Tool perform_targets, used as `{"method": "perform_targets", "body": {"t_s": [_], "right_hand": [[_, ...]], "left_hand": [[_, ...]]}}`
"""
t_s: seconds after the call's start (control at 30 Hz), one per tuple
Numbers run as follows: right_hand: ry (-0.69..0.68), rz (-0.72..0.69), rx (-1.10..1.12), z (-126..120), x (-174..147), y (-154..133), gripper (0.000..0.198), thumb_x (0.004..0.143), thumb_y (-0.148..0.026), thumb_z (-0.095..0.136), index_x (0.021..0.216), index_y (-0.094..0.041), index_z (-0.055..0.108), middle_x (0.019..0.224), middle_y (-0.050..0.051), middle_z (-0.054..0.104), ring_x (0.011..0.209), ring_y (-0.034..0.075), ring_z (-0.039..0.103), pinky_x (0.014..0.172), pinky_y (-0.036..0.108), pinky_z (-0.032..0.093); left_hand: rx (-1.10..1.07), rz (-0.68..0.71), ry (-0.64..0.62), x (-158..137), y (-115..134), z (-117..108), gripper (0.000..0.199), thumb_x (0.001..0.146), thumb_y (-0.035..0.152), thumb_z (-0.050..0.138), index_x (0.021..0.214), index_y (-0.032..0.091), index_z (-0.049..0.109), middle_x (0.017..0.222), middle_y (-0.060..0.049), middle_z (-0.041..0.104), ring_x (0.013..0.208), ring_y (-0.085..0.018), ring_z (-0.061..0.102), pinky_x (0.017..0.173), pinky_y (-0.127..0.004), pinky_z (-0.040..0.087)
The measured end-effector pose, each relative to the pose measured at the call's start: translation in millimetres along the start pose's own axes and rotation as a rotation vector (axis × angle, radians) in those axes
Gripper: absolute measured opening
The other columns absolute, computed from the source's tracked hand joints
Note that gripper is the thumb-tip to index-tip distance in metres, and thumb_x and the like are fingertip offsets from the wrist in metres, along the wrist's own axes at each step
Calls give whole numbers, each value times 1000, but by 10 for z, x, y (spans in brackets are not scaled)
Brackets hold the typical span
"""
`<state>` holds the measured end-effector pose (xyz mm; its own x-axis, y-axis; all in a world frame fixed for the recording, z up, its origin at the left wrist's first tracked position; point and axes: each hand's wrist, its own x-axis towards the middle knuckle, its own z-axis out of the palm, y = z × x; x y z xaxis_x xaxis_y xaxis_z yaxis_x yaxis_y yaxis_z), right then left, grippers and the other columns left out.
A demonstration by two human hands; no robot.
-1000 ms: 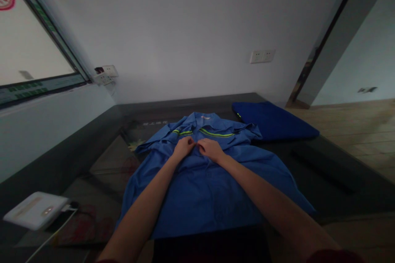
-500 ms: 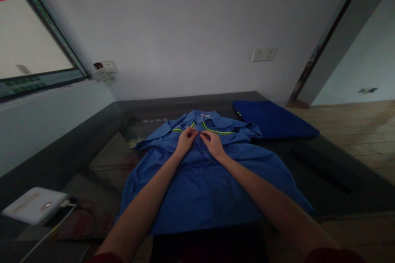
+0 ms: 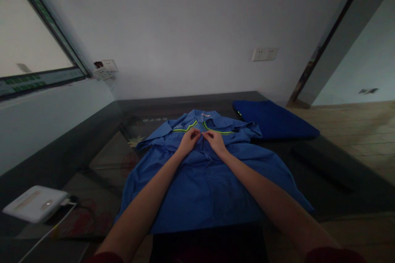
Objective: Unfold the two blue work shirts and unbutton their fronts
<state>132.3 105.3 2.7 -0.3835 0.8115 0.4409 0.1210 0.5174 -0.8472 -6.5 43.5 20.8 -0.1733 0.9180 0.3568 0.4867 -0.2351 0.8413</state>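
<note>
A blue shirt [image 3: 191, 197] with yellow-green piping lies spread on the dark table, its collar toward the wall. My left hand [image 3: 189, 141] pinches the front opening of the shirt just below the collar. Close beside it, my right hand [image 3: 215, 140] pinches the same front edge, thumb and finger together. The fingertips of both hands nearly meet over the placket. Whether a button sits between them is too small to make out.
A dark blue flat cushion [image 3: 271, 121] lies at the back right of the table [image 3: 339, 152], near a long black object [image 3: 321, 166]. At the left stands a white device [image 3: 35, 203] with a cable. Wall sockets [image 3: 264, 54] are behind.
Both hands have shifted slightly right while still at the shirt front. More of the piping and chest lettering on the left side shows now. The shirt stays in place.
</note>
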Motion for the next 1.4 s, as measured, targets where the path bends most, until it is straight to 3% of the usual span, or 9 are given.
{"method": "perform_targets", "body": {"t_s": [0.17,0.33,0.63,1.17,1.4], "right_hand": [[87,21,-1,-3,-8,-4,29,72,-45,65,65,-17,63,65,4,67,61,18,60,61,28,46],[117,-1,-15,-14,-13,-24,30,74,-46,63,64,-17,62,65,5,66,62,18,60,61,29,46],[30,-41,22,-51,0,-35,24,78,-39,60,67,-17,64,66,5,67,63,19,62,62,29,46],[84,-180,-147,-20,11,-13,18,82,-27,60,67,-18,59,68,3,63,67,17,58,64,27,42],[45,-225,-193,-29,-27,48,15,83,-21,58,69,-18,60,70,3,63,67,17,58,63,27,41]], "left_hand": [[181,60,68,-41,27,10,6,80,17,55,85,16,58,79,-2,63,74,-15,58,70,-25,45],[341,113,98,-81,104,11,7,82,21,54,85,17,59,73,0,60,67,-14,55,65,-24,41],[303,-18,-71,-47,70,15,22,81,28,54,62,17,47,57,5,45,57,-11,43,55,-22,31],[161,-57,29,-2,21,-3,25,82,26,46,59,17,47,57,4,43,59,-11,41,57,-22,32],[361,-79,-32,-81,89,76,32,82,35,54,57,17,45,53,6,40,54,-10,39,53,-23,26]]}}
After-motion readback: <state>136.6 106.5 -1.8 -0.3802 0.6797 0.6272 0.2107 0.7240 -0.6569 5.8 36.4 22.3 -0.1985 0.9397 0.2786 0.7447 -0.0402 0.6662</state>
